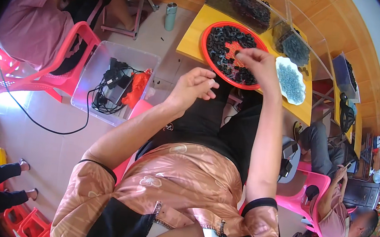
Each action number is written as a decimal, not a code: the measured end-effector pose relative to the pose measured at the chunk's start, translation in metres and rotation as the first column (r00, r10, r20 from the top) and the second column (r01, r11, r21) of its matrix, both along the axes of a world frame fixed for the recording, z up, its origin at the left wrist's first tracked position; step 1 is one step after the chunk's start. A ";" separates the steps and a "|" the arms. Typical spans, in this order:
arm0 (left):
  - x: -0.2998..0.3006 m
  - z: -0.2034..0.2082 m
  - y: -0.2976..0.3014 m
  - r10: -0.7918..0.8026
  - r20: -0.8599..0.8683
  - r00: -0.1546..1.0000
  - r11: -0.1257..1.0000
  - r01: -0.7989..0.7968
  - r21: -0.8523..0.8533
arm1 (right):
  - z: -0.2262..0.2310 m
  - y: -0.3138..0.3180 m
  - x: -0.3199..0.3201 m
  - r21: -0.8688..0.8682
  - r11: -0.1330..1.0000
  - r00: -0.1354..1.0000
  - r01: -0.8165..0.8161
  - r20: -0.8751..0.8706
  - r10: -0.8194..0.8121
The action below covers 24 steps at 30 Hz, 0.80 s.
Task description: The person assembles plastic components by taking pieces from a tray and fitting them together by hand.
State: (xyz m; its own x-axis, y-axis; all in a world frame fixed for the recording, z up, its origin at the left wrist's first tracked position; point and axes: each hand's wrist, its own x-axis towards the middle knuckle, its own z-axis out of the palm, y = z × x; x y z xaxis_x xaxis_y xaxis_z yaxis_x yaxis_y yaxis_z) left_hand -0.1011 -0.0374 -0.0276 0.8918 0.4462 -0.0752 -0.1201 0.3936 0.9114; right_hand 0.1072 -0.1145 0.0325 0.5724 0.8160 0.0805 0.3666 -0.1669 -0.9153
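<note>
You are probably picking: right hand [256,63] pinches 1 part [237,52] above the tray [203,43], by table [190,40]'s near edge; left hand [192,87]'s grip, I cannot tell. Next needs steadiness.

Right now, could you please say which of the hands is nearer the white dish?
Right; the right hand is over the red tray, just left of the white dish; the left hand is farther left.

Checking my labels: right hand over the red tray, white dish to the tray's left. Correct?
One error: the white dish is to the right of the red tray, per the head view. The right hand is over the tray, as stated.
</note>
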 end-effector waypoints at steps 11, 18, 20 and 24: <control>0.002 -0.002 0.002 0.147 0.050 0.988 0.970 -0.134 -0.200 | 0.002 -0.022 -0.066 -0.110 0.985 0.990 -0.134 -0.052 0.129; 0.003 -0.001 0.003 0.106 0.043 0.993 0.968 -0.093 -0.234 | -0.013 -0.022 0.039 -0.173 0.907 0.817 0.385 0.521 -0.248; 0.002 -0.003 0.004 0.087 0.051 0.995 0.972 -0.074 -0.224 | -0.014 -0.014 0.045 -0.238 0.897 0.809 0.373 0.556 -0.189; 0.001 -0.002 0.005 0.070 0.040 0.997 0.977 -0.060 -0.204 | -0.028 -0.002 0.047 -0.340 0.888 0.769 0.310 0.639 -0.023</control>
